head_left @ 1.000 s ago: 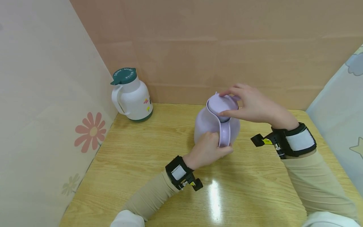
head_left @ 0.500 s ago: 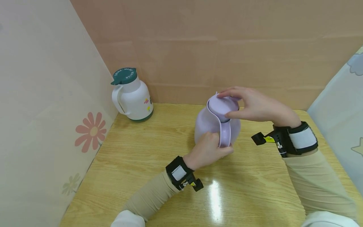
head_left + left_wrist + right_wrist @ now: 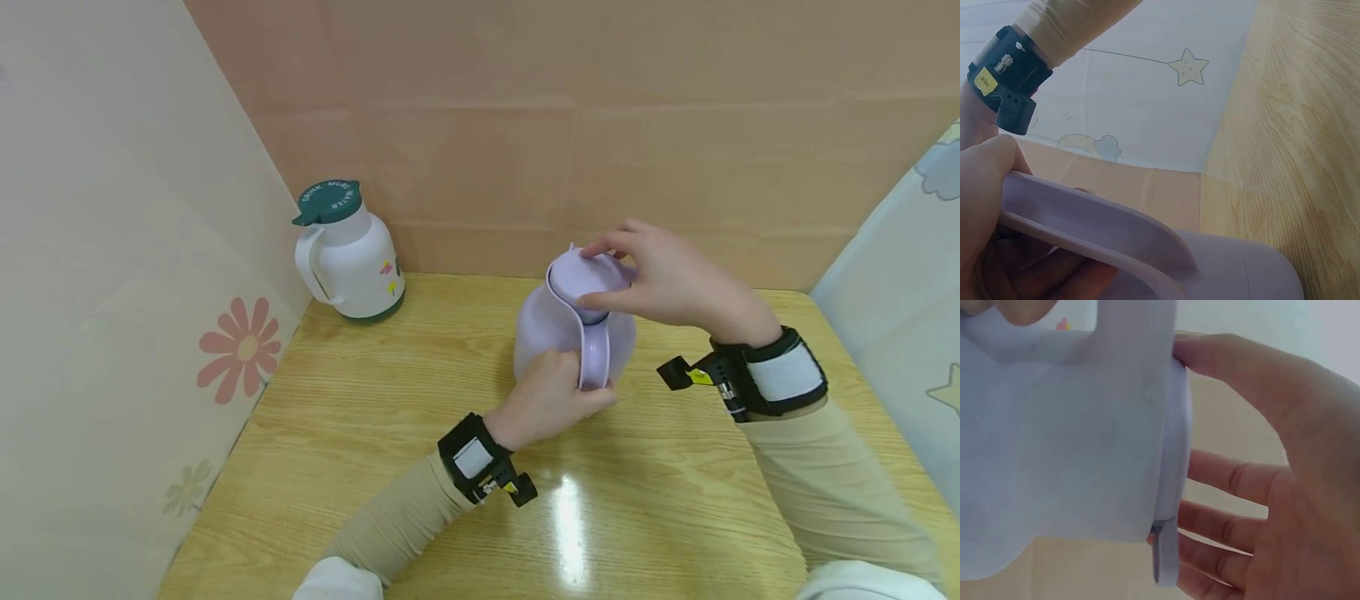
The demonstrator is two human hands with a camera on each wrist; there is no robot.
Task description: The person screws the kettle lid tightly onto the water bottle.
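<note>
Since the earlier frames the right hand (image 3: 667, 279) is seen to have turned a little about the lid (image 3: 588, 279): half a second ago the wrist lay further right and the fingers flatter, and now the wrist is drawn back left and the fingers are curled closer round the lid's rim. The lilac jug (image 3: 558, 333) and the left hand (image 3: 551, 400) are not seen to have shifted.

The jug stands upright on the worktop (image 3: 375, 433), about the middle, its long axis vertical and its handle (image 3: 595, 358) turned toward the near edge. The handle is gripped by the left hand from the near side, fingers wrapped round it. The lid sits directly under the right hand, which comes in from the right and pinches it between thumb at the near side and fingers at the far side. A white jug (image 3: 348, 254) with a green lid is left well apart in the far left corner.

The right wrist view shows the thumb (image 3: 1222, 359) pressed against the lid's edge (image 3: 1175, 481) and a slim gap below the lid, which is hidden in the head view. The left wrist view shows the curled fingers (image 3: 988, 181) under the handle (image 3: 1091, 222).
</note>
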